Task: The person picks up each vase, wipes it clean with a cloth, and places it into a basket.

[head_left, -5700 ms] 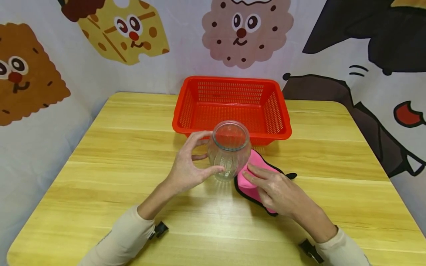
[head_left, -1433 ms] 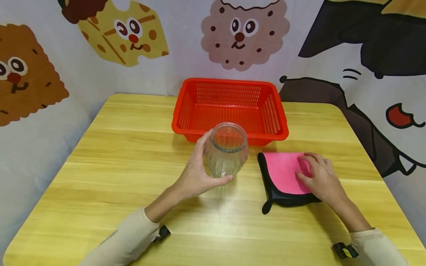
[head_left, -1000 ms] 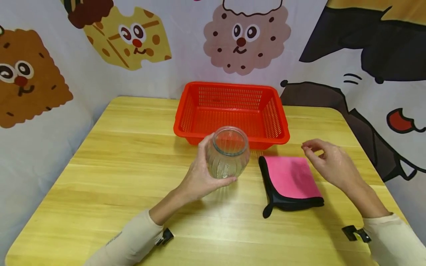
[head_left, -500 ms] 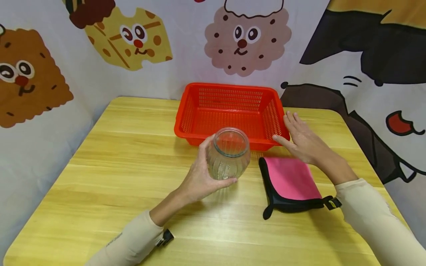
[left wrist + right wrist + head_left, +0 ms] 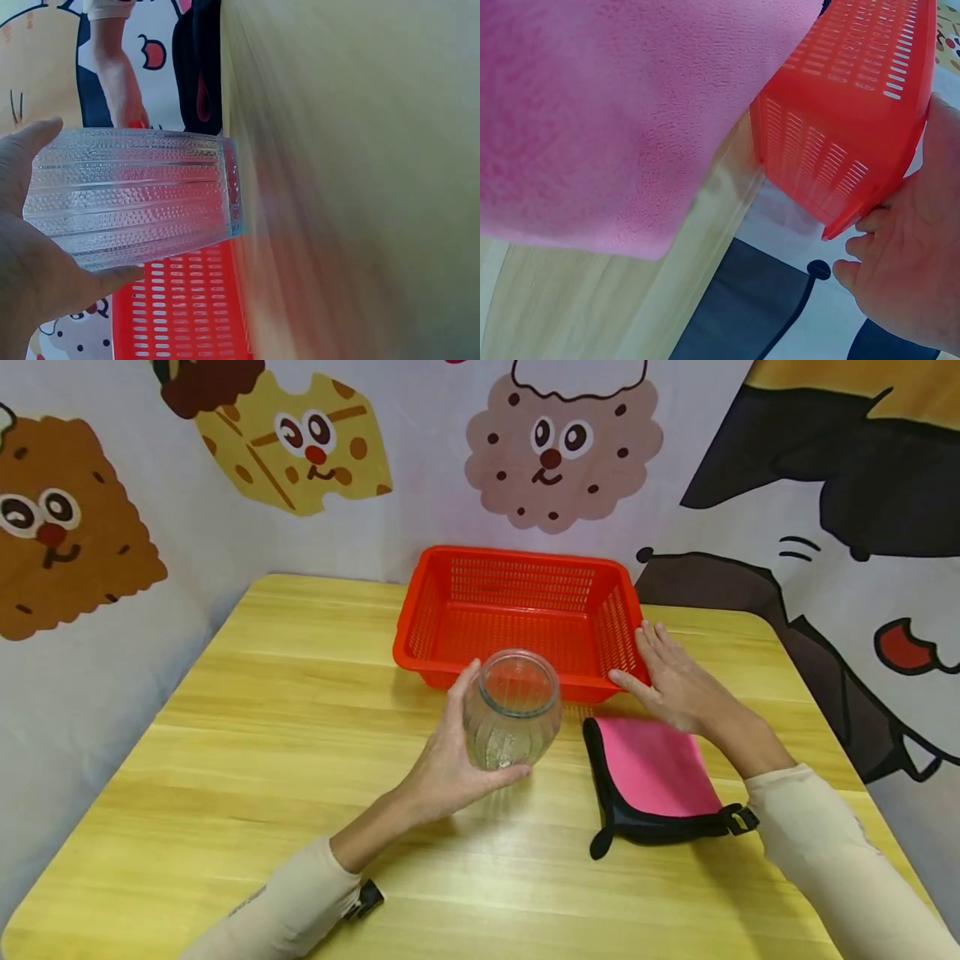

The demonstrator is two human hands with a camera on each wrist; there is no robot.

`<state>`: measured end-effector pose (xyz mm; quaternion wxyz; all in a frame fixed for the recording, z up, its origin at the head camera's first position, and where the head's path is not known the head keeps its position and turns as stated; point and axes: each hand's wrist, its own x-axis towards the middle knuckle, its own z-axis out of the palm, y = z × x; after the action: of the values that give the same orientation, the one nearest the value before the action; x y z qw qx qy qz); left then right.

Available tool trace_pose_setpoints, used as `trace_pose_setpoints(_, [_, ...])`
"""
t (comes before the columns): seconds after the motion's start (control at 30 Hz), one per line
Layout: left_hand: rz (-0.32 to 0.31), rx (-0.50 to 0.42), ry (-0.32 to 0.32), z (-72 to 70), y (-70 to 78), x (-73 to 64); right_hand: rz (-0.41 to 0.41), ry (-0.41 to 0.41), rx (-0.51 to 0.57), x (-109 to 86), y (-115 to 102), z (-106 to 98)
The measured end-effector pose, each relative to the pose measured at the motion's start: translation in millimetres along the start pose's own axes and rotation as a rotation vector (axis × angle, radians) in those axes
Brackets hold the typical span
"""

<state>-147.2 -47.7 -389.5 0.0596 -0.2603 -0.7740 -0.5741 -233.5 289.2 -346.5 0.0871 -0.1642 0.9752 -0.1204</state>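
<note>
A clear ribbed glass jar stands upright, mouth up, in front of the basket. My left hand holds it from the left, fingers behind and thumb across the front. In the left wrist view the jar has its base at or very near the tabletop. My right hand touches the front right corner of the red plastic basket, fingers straight along its side and thumb over the rim. Nearer than that hand lies a folded pink cloth with black edging, partly under the right forearm.
The wooden table has rounded far corners and meets a cartoon-printed fabric backdrop behind the basket. A black clip sits at the left cuff. The cloth's loop points toward the near edge.
My right hand has left the pink cloth, now folded further right, and moved forward to the basket's corner. The left hand keeps holding the jar. Basket and jar are nearly unmoved.
</note>
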Motion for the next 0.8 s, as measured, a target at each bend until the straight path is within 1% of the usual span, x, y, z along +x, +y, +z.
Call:
trace_pose_setpoints(0.13, [-0.015, -0.01, -0.021, -2.1, -1.2, 4.3, -0.002, 0.0, 0.004, 0.3, 0, 2])
trace_pose_setpoints(0.27, [-0.016, -0.037, -0.015, -5.7, -3.6, 6.9, -0.007, 0.006, 0.019, 2.3, -1, 5])
trace_pose_setpoints(0.33, [-0.04, -0.033, 0.001, -7.2, -3.8, 5.4, -0.004, 0.001, 0.027, 3.1, -1, 7])
trace_pose_setpoints(0.47, [-0.115, -0.034, 0.035, -10.4, -2.9, 0.1, -0.003, -0.002, 0.043, 3.2, -2, 8])
trace_pose_setpoints(0.5, [-0.122, -0.038, 0.041, -11.5, -2.7, -0.8, -0.003, 0.0, 0.043, 2.8, -2, 8])
trace_pose_setpoints(0.57, [-0.116, -0.042, 0.054, -14.7, -2.9, -2.5, -0.004, 0.003, 0.043, 1.7, -2, 7])
trace_pose_setpoints(0.67, [-0.076, -0.034, 0.077, -21.3, -3.5, -3.9, -0.011, 0.009, 0.04, 1.0, -1, 6])
trace_pose_setpoints(0.8, [-0.038, -0.006, 0.093, -29.8, -1.9, -3.9, -0.007, 0.008, 0.035, 0.4, 1, 5])
